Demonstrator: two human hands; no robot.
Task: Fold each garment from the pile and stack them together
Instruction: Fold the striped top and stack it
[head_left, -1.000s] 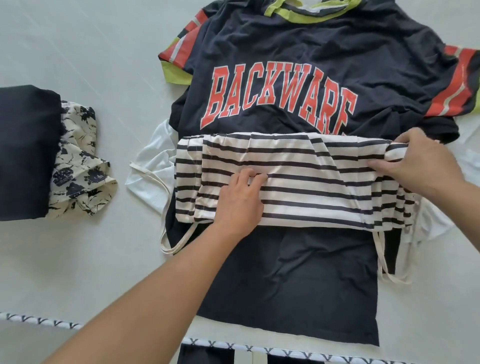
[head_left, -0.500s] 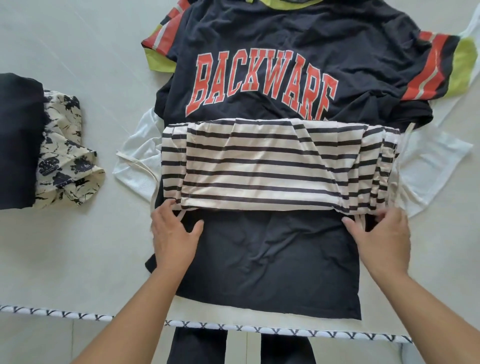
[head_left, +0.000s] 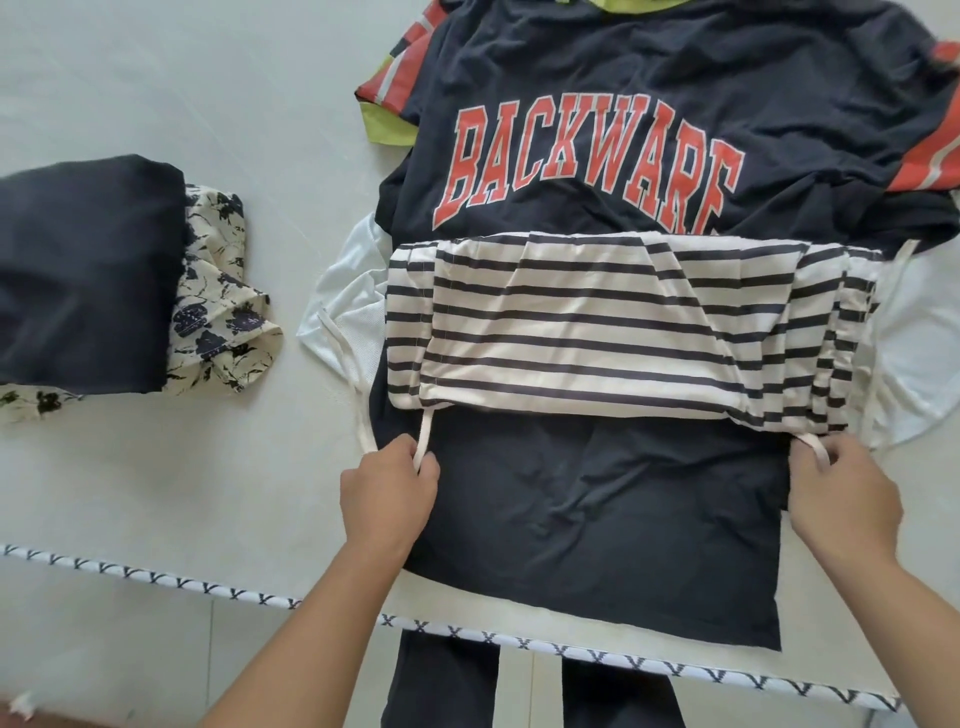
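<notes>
1. The mat (head_left: 156, 93), pale with a patterned trim along its near edge, carries everything; the pile sits toward its right side and the finished stack at its left edge.
2. The navy T-shirt (head_left: 623, 104) with red lettering lies spread flat and is the largest piece, reaching from the far edge almost to the near trim. A white garment (head_left: 353, 291) shows beneath it on both sides.
3. The striped top (head_left: 613, 332), the garment in hand, lies across the middle of the navy T-shirt, already folded into a wide band with its straps trailing from the near corners.
4. At the left edge, the folded dark garment (head_left: 83, 275) rests on a floral piece (head_left: 218, 317), well apart from the pile.
5. The left hand (head_left: 387, 499) is closed, pinching the left strap (head_left: 422, 441) at the band's near left corner.
6. The right hand (head_left: 844, 499) pinches the right strap (head_left: 815, 449) in curled fingers at the near right corner.
7. To do this step well, I judge both straps should be drawn taut and tucked onto the band evenly, so no loop dangles out. Keep the band's near edge straight, and lift only the striped fabric, not the navy shirt below.
</notes>
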